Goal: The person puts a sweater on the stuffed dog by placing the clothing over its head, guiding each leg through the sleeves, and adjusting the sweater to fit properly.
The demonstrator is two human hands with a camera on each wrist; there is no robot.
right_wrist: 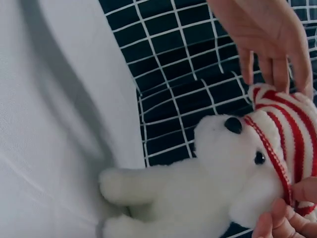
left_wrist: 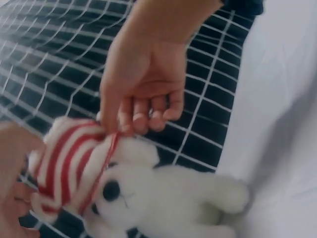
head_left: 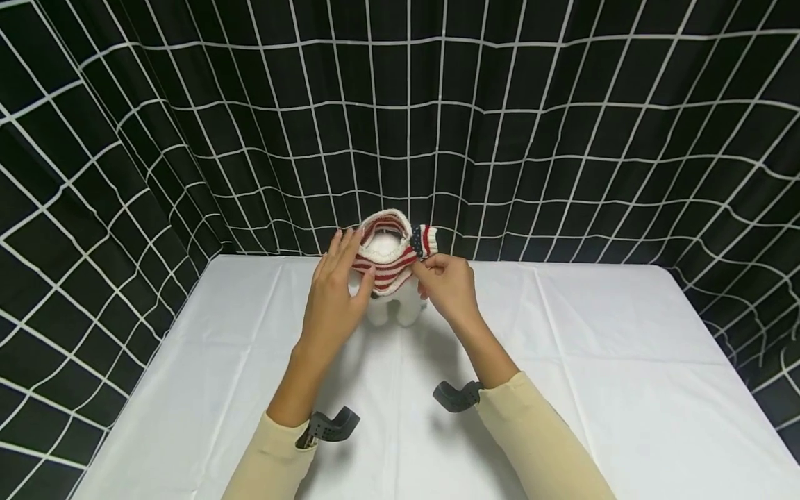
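A white plush animal [head_left: 400,309] stands at the far edge of the table. Its black nose [right_wrist: 233,125] and eyes show in the right wrist view. Round the top of its head is a red-and-white striped knit garment [head_left: 383,274], its upper opening gaping. A short navy, red and white sleeve [head_left: 426,242] sticks out to the right. My right hand [head_left: 451,285] pinches the garment's lower red edge between thumb and forefinger. On the opposite side, my left hand [head_left: 334,292] touches the garment with fingers extended and thumb across the front.
A creased white cloth [head_left: 387,389] covers the table. Black fabric with a white grid [head_left: 531,132] rises right behind the toy and along both sides. Dark wrist-worn devices [head_left: 334,423] project inward from both cuffs.
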